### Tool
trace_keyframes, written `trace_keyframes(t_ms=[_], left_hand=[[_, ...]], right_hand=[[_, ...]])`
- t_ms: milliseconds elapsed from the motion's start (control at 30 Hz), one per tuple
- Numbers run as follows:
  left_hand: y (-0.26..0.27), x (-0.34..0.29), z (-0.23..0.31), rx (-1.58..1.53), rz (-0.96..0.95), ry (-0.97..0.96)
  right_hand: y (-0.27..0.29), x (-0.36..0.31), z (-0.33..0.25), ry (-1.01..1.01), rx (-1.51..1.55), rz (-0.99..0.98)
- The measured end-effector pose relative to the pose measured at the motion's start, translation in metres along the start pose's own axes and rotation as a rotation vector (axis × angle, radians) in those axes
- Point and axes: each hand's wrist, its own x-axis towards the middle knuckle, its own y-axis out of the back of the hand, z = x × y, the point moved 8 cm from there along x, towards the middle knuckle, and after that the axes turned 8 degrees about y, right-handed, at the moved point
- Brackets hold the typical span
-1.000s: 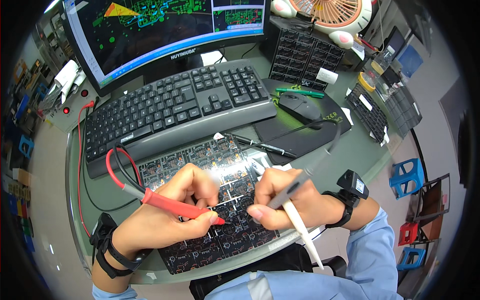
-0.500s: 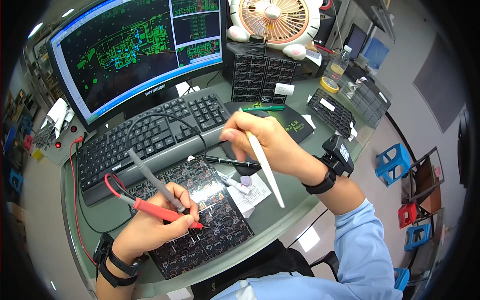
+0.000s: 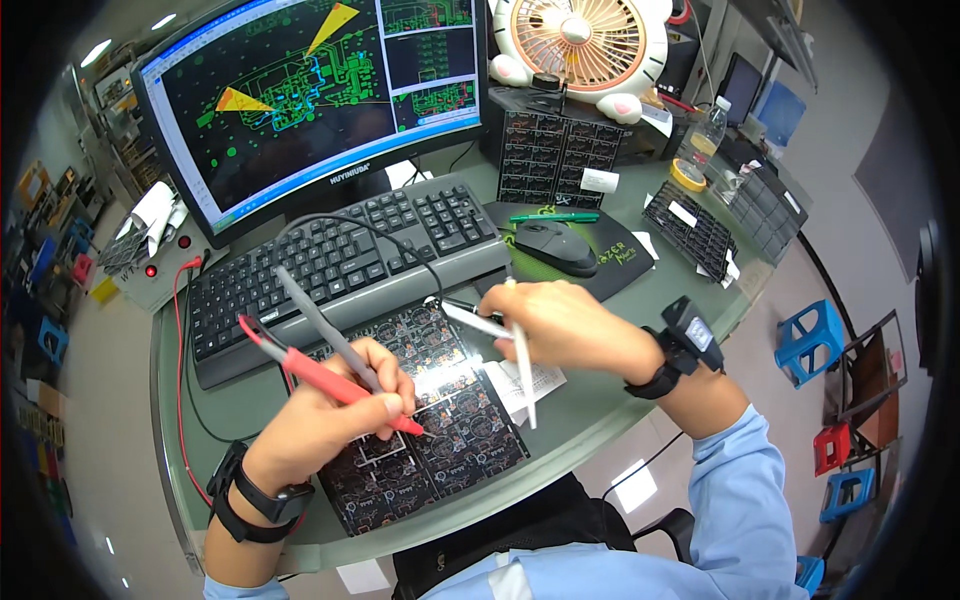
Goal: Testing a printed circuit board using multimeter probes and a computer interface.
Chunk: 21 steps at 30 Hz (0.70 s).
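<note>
While the counter carries the keyboard, we've got the circuit board panel lying flat right in front. In our left hand the fingers pinch a red probe, tip at the panel, plus a grey probe; in our right hand they curl round a cream stick, though we can't tell if they grip that pale pen too

The circuit board panel is glossy, throwing back a white glare. The red probe is smooth plastic, with a thin metal tip; the grey probe looks duller. Matt plastic keyboard, matt mouse pad, soft cloth sleeve. The white pointed stick seems plastic, though blur makes that uncertain.
</note>
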Motion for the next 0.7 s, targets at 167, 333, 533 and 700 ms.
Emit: trace_keyframes(t_ms=[167,333,533,700], left_hand=[[0.021,0.001,0.011,-0.318,-0.047,-0.211],[0.021,0.000,0.012,-0.316,-0.294,-0.321],[-0.015,-0.013,0.016,0.106,-0.293,-0.260],[-0.018,-0.019,0.009,0.271,-0.334,-0.170]], right_hand=[[0.035,-0.025,0.023,-0.100,0.434,0.076],[0.036,-0.020,-0.013,-0.147,1.153,0.154],[0.012,0.012,-0.063,0.060,1.388,0.306],[0.001,0.020,-0.071,0.126,1.220,0.326]])
